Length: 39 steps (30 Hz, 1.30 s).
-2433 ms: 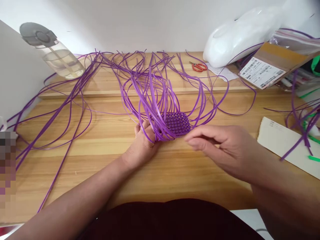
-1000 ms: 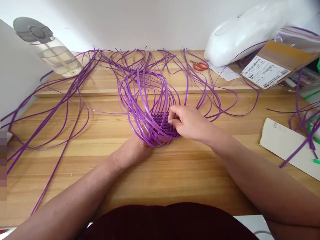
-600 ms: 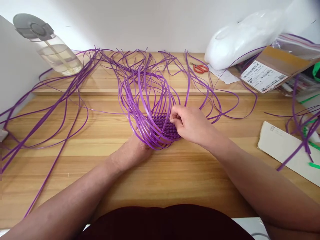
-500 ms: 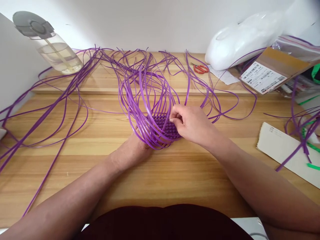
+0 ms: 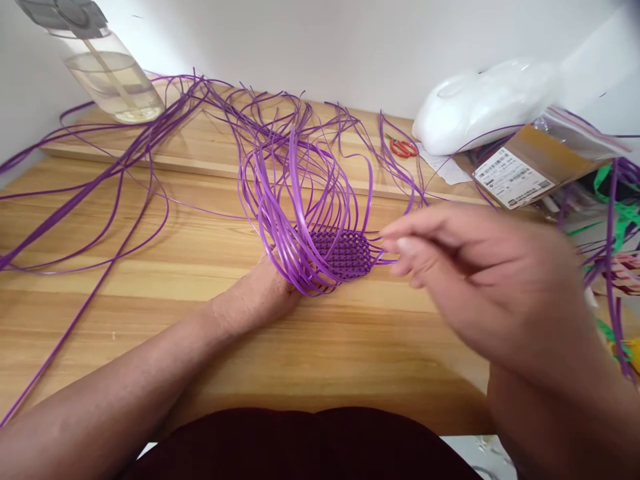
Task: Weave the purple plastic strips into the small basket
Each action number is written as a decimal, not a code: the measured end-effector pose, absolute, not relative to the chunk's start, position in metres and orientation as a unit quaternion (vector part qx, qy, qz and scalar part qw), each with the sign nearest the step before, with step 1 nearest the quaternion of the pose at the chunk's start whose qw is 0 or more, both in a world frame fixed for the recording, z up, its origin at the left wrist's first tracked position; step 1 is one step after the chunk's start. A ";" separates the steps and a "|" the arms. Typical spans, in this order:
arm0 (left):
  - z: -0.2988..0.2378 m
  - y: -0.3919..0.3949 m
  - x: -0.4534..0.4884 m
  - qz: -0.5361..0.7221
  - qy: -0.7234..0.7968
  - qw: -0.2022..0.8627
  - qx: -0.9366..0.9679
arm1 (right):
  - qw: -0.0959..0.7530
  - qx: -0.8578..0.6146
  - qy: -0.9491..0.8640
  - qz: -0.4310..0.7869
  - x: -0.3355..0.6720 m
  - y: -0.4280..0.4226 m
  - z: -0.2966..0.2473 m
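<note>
A small purple woven mesh lies mid-table, a bundle of looped purple plastic strands rising from its left part. My left hand is at the left end of the weave, mostly covered by the loops; it appears to grip the piece there, though its fingers are largely hidden. To the right, my right hand is closed in a pinch, slightly blurred. Thin purple strands run from the mesh's right edge to its fingertips.
Long purple strands trail across the left side and along the raised back ledge. A water bottle stands at back left. Red-handled scissors, a white plastic-wrapped bundle and a labelled cardboard piece lie at back right.
My right hand has moved right and closer to the camera, away from the weave, with strands stretched towards its fingers. More of the mesh shows. My left hand stays at the piece.
</note>
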<state>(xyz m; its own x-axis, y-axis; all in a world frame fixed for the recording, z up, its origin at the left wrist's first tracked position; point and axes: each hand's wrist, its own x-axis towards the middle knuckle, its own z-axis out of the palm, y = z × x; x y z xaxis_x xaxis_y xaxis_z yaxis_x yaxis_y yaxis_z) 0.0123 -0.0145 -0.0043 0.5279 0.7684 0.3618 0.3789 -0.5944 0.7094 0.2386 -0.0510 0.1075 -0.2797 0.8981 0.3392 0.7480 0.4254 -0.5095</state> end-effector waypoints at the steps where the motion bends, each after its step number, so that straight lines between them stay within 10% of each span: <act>1: -0.002 -0.015 0.013 0.328 0.343 0.282 0.834 | 0.268 -0.520 -0.796 0.158 0.238 -0.053 0.096; 8: -0.003 -0.020 0.007 0.277 0.367 0.230 0.858 | 0.159 -0.506 -0.829 0.180 0.233 -0.041 0.016; 26: -0.012 -0.020 0.002 0.257 0.376 0.215 0.864 | -0.003 -0.508 -0.856 0.094 0.219 -0.049 0.024; 39: -0.008 -0.021 0.003 0.268 0.391 0.206 0.856 | 0.043 -0.551 -0.826 0.109 0.227 -0.045 0.014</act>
<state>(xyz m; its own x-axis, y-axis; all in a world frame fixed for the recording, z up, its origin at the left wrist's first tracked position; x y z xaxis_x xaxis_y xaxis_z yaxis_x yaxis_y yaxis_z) 0.0032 -0.0213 -0.0080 0.5515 0.7794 0.2975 0.5585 -0.6098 0.5624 0.2270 -0.0446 0.0144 -0.3891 0.9199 -0.0484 0.9010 0.3691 -0.2280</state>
